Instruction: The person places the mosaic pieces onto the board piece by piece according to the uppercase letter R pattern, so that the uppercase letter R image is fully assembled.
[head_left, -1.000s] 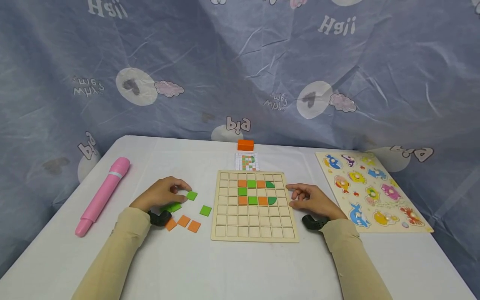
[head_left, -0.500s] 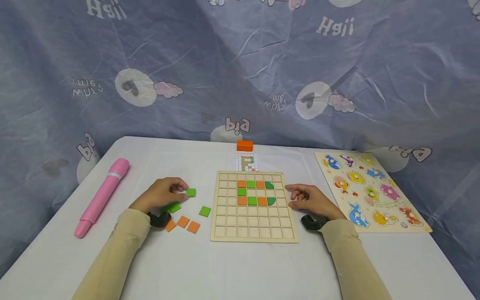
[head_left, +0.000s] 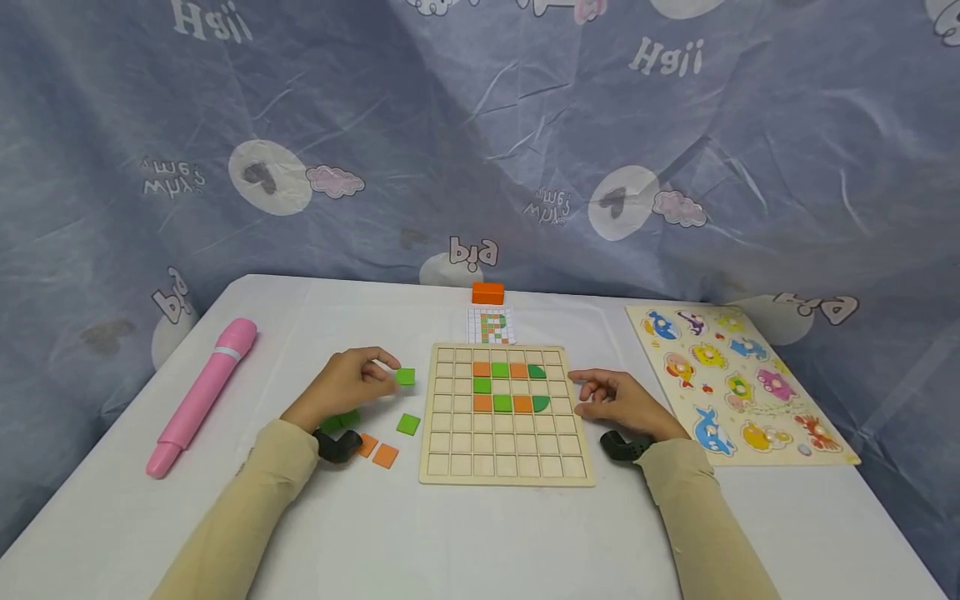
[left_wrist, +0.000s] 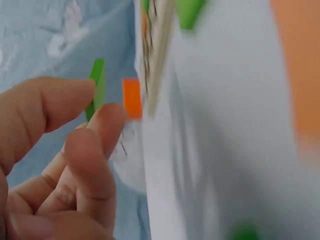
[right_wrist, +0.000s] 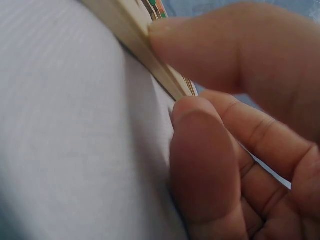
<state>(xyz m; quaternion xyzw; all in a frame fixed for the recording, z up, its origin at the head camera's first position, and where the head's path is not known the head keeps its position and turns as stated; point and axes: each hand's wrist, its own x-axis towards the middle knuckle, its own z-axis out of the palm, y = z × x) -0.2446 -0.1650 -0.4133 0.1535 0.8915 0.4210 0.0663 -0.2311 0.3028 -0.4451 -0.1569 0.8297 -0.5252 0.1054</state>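
Note:
My left hand pinches a small green square tile between thumb and fingertips, left of the wooden grid board. In the left wrist view the tile stands on edge, raised above the tabletop. Orange and green squares with two dark green rounded pieces lie in the board's upper cells. My right hand rests at the board's right edge, its thumb touching the rim in the right wrist view. Near my left wrist are a loose green tile and an orange tile, with more partly hidden beside them.
A printed pattern card and an orange block are behind the board. A pink stick-shaped object lies at the left. A sea-animal puzzle board lies at the right, by my right forearm.
My left hand has lifted the green tile and moved right with it, towards the board. My right hand stays at the board's edge.

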